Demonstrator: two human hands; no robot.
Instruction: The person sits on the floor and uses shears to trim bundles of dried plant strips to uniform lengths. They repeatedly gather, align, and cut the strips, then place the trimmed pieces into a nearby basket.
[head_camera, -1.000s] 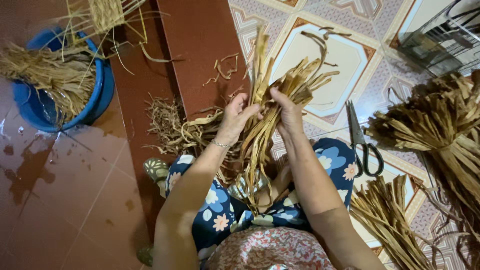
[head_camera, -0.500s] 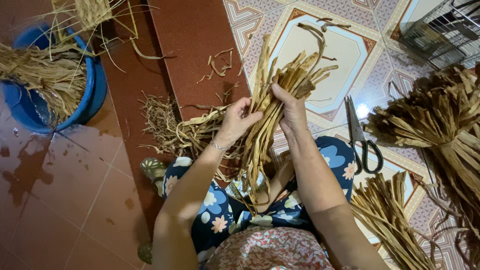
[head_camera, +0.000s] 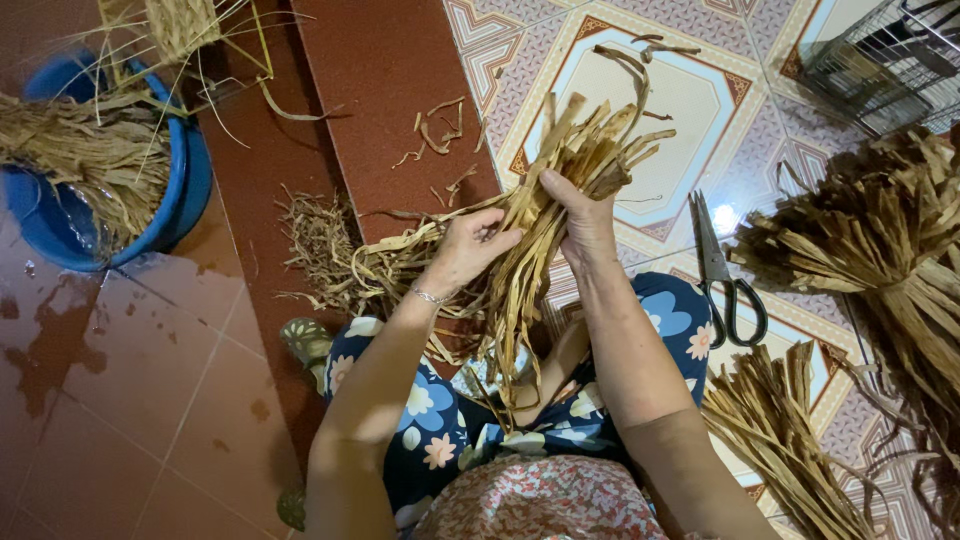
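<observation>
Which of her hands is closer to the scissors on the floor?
The right hand. It grips the bundle of dried leaf strips just left of the scissors; the left hand holds the bundle's far side, farther away.

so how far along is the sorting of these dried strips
Looks partway. Done, it seems: a tidy bundle of strips by the right leg and a heap of scraps on the floor. In hand: the right hand grips a bunch of strips while the left hand picks at it. Left: the large pile at right.
</observation>
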